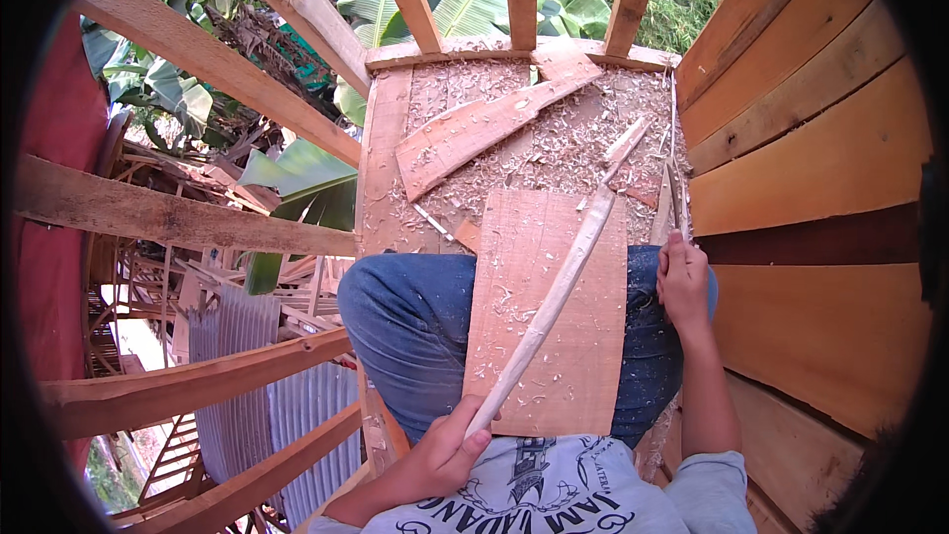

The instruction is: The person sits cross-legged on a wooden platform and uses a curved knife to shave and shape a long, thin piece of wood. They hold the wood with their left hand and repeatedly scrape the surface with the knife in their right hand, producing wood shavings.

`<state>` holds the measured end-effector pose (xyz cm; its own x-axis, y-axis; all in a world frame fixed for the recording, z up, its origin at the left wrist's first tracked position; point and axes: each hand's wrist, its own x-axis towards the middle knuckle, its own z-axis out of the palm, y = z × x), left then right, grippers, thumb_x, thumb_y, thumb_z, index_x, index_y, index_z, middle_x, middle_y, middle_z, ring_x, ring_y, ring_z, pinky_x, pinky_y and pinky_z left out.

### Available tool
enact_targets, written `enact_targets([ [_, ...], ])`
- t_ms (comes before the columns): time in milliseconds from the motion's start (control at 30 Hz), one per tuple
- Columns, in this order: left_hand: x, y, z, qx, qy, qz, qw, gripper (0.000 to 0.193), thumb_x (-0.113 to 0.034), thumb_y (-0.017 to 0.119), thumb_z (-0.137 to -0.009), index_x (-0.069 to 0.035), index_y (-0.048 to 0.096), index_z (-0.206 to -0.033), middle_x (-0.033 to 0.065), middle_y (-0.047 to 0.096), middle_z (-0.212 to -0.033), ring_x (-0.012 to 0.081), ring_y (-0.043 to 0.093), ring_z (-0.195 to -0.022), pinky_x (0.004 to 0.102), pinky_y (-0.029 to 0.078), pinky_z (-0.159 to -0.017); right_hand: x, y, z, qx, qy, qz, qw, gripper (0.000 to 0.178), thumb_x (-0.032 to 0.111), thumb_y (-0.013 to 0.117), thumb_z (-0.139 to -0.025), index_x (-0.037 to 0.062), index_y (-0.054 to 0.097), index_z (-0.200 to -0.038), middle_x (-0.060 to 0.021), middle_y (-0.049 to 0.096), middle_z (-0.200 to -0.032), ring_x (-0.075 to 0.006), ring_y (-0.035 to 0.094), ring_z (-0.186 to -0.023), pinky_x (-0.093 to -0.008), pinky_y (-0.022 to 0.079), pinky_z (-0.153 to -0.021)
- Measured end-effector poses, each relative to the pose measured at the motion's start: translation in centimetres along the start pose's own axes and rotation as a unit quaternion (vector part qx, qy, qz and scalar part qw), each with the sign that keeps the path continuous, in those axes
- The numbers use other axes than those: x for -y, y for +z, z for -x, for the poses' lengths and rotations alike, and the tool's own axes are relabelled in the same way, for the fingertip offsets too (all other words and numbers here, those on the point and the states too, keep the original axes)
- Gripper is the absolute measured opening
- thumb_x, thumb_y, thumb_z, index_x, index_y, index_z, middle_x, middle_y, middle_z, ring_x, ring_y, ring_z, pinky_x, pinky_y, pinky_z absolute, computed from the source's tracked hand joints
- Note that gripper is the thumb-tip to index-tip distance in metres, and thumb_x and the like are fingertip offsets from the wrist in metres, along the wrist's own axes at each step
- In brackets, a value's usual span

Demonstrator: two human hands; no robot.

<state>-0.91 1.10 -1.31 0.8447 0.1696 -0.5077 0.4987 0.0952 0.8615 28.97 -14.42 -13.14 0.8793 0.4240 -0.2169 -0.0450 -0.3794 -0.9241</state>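
Note:
My left hand (452, 450) is closed round the near end of a long, pale, whittled wooden stick (554, 307). The stick slants up and to the right, with its far part over the top edge of a flat wooden board (504, 336). That board rests across my lap, dotted with shavings. Over my right knee, my right hand (683, 282) is in a fist, gripping what looks like a knife (678, 200). Its narrow blade points away from me, apart from the stick; the handle is hidden in my fingers.
Curled shavings cover the wooden floor (465, 89) beyond my knees, where a cut plank (479, 133) lies slantwise. Wooden slats (237, 227) form an open railing on the left and far sides. A plank wall (811, 173) stands close on my right. Corrugated sheets (237, 336) lie outside.

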Motion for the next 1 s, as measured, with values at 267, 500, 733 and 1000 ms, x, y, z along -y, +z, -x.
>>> enact_targets([
  [267, -0.4, 0.3, -0.3, -0.047, -0.021, 0.001, 0.999, 0.033, -0.025, 0.044, -0.097, 0.002, 0.042, -0.116, 0.0048, 0.051, -0.071, 0.0095, 0.051, -0.059, 0.0248, 0.041, -0.056, 5.7, 0.5, 5.9, 0.052, -0.187, 0.042, 0.98, 0.05, 0.041, 0.052, -0.093, -0.0009, 0.052, -0.066, -0.0079, 0.042, -0.052, -0.0153, 0.044, -0.045, -0.0314, 0.034, -0.044],
  [500, 0.1, 0.2, 0.0, -0.103, 0.012, -0.039, 0.994, 0.034, -0.019, 0.061, -0.089, 0.002, 0.047, -0.112, 0.0149, 0.06, -0.077, 0.0189, 0.063, -0.071, 0.0295, 0.048, -0.065, 7.5, 0.3, 7.1, 0.113, -0.242, 0.108, 0.958, 0.048, 0.042, 0.063, -0.085, 0.0008, 0.052, -0.063, -0.0123, 0.045, -0.052, -0.0284, 0.048, -0.044, -0.0342, 0.037, -0.043],
  [733, -0.5, -0.1, 0.3, -0.123, -0.036, -0.068, 0.989, 0.039, -0.022, 0.07, -0.084, 0.003, 0.048, -0.104, 0.0208, 0.063, -0.081, 0.0225, 0.066, -0.076, 0.0315, 0.049, -0.066, 9.1, 0.4, 8.7, 0.092, -0.273, 0.234, 0.929, 0.053, 0.047, 0.069, -0.078, 0.0048, 0.046, -0.055, -0.0105, 0.045, -0.05, -0.0291, 0.049, -0.043, -0.0362, 0.037, -0.041],
  [1000, 0.1, 1.0, 0.6, -0.149, 0.087, -0.174, 0.969, 0.044, -0.025, 0.07, -0.084, 0.002, 0.045, -0.107, 0.0233, 0.062, -0.072, 0.0351, 0.068, -0.066, 0.0373, 0.051, -0.054, 9.8, 0.2, 6.7, 0.016, -0.317, 0.38, 0.869, 0.056, 0.054, 0.068, -0.075, 0.0069, 0.046, -0.053, -0.0085, 0.046, -0.049, -0.027, 0.049, -0.042, -0.0352, 0.036, -0.04],
])
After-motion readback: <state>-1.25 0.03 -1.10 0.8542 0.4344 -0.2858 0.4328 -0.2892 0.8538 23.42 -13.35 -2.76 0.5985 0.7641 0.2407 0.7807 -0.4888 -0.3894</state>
